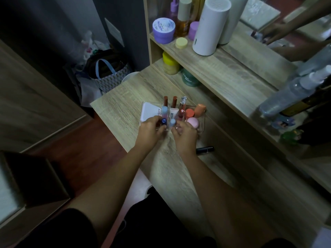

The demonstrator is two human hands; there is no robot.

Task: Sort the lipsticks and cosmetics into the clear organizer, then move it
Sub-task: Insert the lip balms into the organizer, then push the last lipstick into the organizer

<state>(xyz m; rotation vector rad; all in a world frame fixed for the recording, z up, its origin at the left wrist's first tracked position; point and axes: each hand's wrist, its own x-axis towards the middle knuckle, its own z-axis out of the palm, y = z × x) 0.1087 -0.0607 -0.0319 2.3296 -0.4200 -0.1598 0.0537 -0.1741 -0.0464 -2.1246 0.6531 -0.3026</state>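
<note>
A clear organizer [202, 122] stands on the wooden dressing table [125, 97], filled with upright lipsticks. Two brown-capped tubes [165, 100] and a clear-capped gloss [183, 102] stand at its back. Light-blue caps [164, 110] and a dark-blue cap [163, 121] stand in front. Orange pieces [189, 113] and a pink sponge [192, 122] fill the right compartment. A white compact [149, 111] lies at its left. My left hand [150, 132] grips the organizer's near-left front by the dark-blue cap. My right hand [184, 135] holds its near front by the pink sponge.
A black tube [205, 149] lies on the table right of my right wrist. The shelf behind holds purple jars [163, 30], a yellow lid [181, 42], a white cylinder [209, 25] and bottles. A mirror [286, 33] stands at right. A bag [107, 72] sits on the floor at left.
</note>
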